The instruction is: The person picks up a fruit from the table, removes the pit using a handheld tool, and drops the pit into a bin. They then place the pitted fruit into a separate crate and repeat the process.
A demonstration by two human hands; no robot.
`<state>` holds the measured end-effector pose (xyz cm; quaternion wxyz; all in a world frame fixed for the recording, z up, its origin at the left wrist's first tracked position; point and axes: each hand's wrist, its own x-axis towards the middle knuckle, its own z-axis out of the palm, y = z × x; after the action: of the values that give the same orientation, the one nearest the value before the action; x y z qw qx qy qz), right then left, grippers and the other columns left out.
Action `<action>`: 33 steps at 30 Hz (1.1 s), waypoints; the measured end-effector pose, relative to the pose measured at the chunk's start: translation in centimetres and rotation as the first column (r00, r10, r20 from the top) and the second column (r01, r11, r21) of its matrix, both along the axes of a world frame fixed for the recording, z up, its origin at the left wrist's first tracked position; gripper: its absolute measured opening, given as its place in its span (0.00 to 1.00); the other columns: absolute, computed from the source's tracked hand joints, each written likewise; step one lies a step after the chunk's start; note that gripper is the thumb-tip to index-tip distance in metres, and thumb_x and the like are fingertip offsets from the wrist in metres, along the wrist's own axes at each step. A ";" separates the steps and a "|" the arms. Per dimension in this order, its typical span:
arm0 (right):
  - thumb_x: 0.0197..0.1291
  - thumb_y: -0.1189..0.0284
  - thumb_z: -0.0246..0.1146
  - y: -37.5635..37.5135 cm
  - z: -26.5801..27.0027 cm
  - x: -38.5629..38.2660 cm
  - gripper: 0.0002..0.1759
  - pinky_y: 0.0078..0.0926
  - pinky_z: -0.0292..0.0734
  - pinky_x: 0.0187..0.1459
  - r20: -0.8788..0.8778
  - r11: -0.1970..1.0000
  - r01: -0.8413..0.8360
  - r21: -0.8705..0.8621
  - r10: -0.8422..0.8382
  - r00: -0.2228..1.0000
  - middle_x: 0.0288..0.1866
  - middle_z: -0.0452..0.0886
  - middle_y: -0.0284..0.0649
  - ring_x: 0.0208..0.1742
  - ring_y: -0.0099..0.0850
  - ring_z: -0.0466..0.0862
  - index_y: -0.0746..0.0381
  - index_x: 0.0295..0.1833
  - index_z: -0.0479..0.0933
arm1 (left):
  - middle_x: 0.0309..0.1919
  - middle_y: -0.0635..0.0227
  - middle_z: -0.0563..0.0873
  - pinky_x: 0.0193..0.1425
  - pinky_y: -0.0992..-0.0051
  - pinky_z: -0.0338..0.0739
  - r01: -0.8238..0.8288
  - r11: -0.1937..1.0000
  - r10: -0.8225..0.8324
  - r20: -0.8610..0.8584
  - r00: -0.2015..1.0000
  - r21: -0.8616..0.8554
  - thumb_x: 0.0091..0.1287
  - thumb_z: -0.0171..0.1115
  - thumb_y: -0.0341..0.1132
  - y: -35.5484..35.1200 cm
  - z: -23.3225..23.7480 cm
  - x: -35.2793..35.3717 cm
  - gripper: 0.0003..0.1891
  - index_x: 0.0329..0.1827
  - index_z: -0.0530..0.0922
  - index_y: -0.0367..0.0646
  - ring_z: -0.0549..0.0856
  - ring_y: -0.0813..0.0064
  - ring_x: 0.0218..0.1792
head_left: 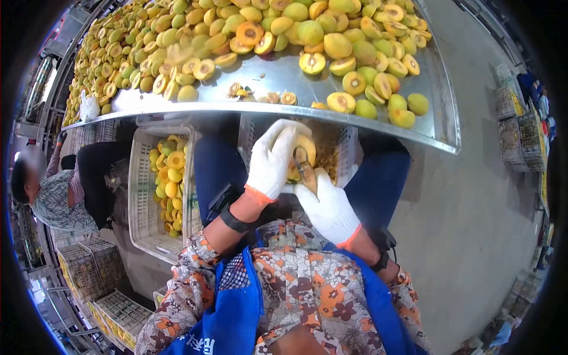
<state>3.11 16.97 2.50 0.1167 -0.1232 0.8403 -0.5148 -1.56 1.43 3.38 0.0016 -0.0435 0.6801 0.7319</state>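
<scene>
My left hand (275, 155), in a white knit glove, is closed around a yellow peach half (306, 145) in front of the metal table's edge. Gripped in my right hand (326, 207), also gloved in white, is a small pitting knife (308, 176) with a brownish handle. Its curved metal end meets the cut face of the fruit; the fingers partly hide the tip. Directly below both hands, between my knees, stands a crate (349, 155) with yellowish-brown bits in it.
Many halved peaches (337, 44) cover the raised-rim metal table (236, 107). A white crate (137, 195) of yellow peach halves stands by my left knee. Farther left sits another person (59, 198). Stacked crates (92, 269) stand lower left, more crates (520, 139) at the right.
</scene>
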 end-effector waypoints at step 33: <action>0.75 0.59 0.56 -0.4 3.7 1.2 0.15 0.24 0.64 0.17 0.629 0.954 0.119 -0.277 0.086 0.772 0.22 0.71 0.27 0.17 0.18 0.69 0.58 0.56 0.70 | 0.32 0.71 0.84 0.37 0.78 0.74 0.383 0.850 -0.426 -0.044 0.904 -0.361 0.77 0.51 0.38 -2.3 1.8 -1.7 0.15 0.40 0.84 0.38 0.78 0.83 0.31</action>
<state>4.33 16.62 6.18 0.3686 0.0490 0.6640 -0.6487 -3.21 -0.88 5.23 0.1066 0.1462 0.7898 0.5860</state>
